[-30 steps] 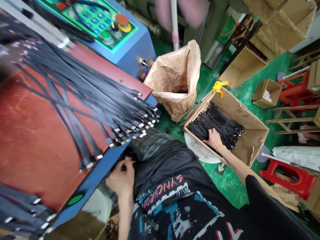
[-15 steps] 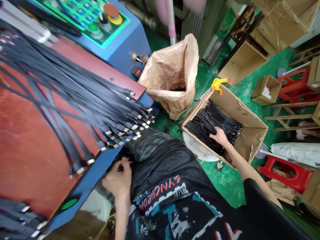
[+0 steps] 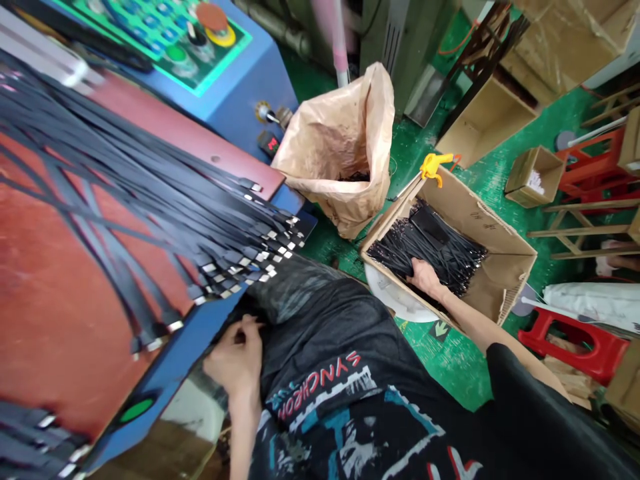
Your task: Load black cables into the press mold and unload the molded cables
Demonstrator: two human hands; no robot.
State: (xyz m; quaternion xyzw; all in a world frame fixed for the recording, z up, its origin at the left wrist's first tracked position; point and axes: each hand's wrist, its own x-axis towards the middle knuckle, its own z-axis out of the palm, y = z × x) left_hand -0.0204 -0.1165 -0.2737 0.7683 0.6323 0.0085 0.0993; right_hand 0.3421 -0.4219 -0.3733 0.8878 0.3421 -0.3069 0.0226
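The right hand point(image 3: 425, 277) bends over black cables point(image 3: 459, 259) inside a cardboard box point(image 3: 503, 233); the left hand point(image 3: 237, 357) curls loosely near the desk point(image 3: 55, 313). Whether either grips anything, I cannot tell. The black shirt point(image 3: 420, 383) reads "SYNCHRON"; the box's handwriting point(image 3: 483, 221) is illegible.

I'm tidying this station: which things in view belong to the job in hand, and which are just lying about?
Apparently part of the job:
black cables under the right hand
open cardboard box holding them

Seemingly just about:
red plastic stool
small carton
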